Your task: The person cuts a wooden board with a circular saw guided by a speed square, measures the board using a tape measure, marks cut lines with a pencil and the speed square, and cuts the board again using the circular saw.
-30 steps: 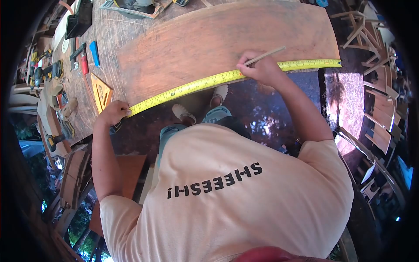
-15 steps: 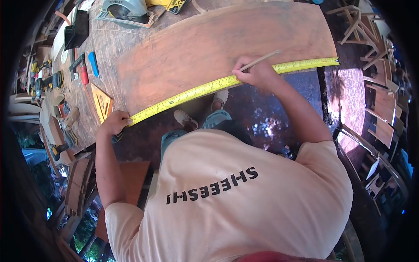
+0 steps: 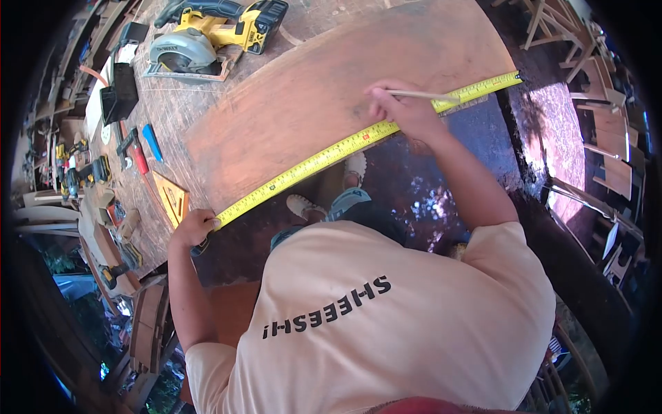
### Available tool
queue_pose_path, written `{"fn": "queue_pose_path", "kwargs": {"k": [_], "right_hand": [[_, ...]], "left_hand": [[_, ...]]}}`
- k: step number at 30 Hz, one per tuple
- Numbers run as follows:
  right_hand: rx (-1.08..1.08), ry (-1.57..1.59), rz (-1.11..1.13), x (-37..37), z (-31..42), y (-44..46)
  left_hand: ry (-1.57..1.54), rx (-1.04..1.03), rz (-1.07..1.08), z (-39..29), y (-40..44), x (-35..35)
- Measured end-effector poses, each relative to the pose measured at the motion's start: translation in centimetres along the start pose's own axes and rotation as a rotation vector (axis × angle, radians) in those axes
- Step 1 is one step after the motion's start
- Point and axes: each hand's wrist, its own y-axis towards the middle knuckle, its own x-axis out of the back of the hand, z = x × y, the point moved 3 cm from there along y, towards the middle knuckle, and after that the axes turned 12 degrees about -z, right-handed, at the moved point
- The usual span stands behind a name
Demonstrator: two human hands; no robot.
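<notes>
A yellow tape measure (image 3: 317, 163) is drawn out along the near edge of a wide, reddish-brown wooden board (image 3: 303, 103). At the board's left corner, my left hand (image 3: 193, 229) is closed around the tape's dark case, most of it hidden beneath the fingers. My right hand (image 3: 407, 117) rests over the tape, right of the board's middle, with a pencil (image 3: 427, 94) in its fingers. The pencil points right, roughly level. The tape's free end reaches the board's right edge.
A circular saw (image 3: 189, 55) with a yellow battery sits at the back left of the worktable (image 3: 207, 103). An orange speed square (image 3: 171, 196), a red-handled clamp (image 3: 138, 155) and a black box (image 3: 118, 96) lie at left. Cordless drills (image 3: 79, 169) are farther left.
The pencil has swung from slanting upward to nearly level, and my right hand has turned slightly. The whole view has shifted, showing more of the saw. My left hand still holds the tape case.
</notes>
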Motion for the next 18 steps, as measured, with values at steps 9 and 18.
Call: {"fn": "queue_pose_path", "kwargs": {"k": [9, 18], "right_hand": [[0.457, -0.331, -0.991, 7.9, -2.7, -6.3], [0.084, 0.785, -0.842, -0.6, -1.0, -9.9]], "left_hand": [[-0.035, -0.047, -0.029, -3.0, -5.8, -0.4], [-0.154, -0.469, -0.015, -2.9, -5.5, -2.4]]}}
